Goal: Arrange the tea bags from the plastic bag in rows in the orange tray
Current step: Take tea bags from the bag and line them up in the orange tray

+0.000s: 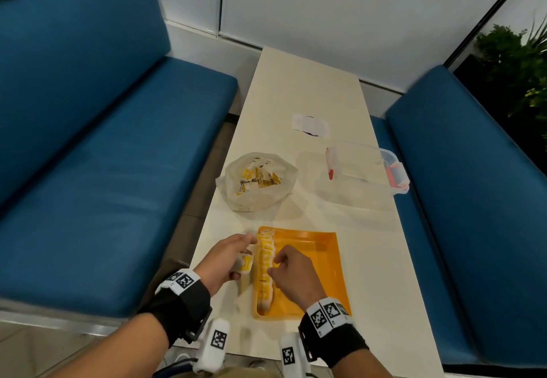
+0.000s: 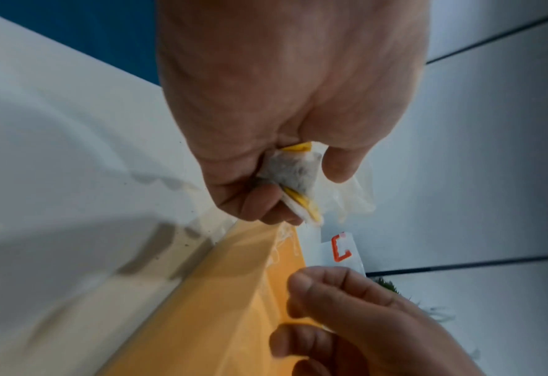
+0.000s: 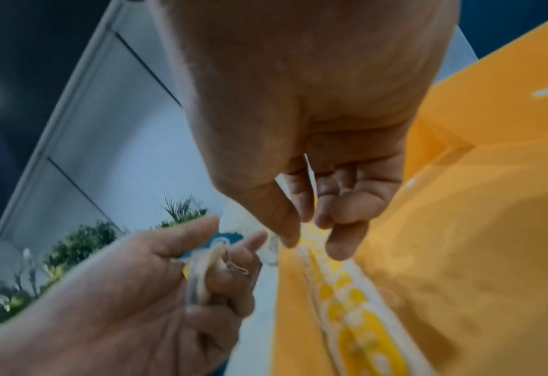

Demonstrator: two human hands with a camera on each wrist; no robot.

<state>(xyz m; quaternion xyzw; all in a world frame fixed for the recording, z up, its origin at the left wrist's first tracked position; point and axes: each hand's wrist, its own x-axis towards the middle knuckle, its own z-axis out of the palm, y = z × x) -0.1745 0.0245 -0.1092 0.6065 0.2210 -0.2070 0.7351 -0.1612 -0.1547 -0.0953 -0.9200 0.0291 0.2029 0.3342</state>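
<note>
One row of tea bags (image 1: 264,268) is laid along the left wall of the orange tray (image 1: 328,274); the remainder is bare. Spare bags are gripped by the left hand (image 1: 228,256). The right hand (image 1: 291,271), curled, appears to pinch the row. The plastic bag (image 1: 257,180) is far from emptied.

The head camera looks down from high up at the long white surface (image 1: 296,141), with a blue bench (image 1: 88,155) on the left and another on the right. It sees far along to the wall. The left wrist camera sits very close behind the left hand (image 2: 282,101) and looks past it toward the right. The right wrist camera sits very close behind the right hand (image 3: 314,114) and looks toward the left. All three views share the orange tray (image 1: 328,265) and both hands.
</note>
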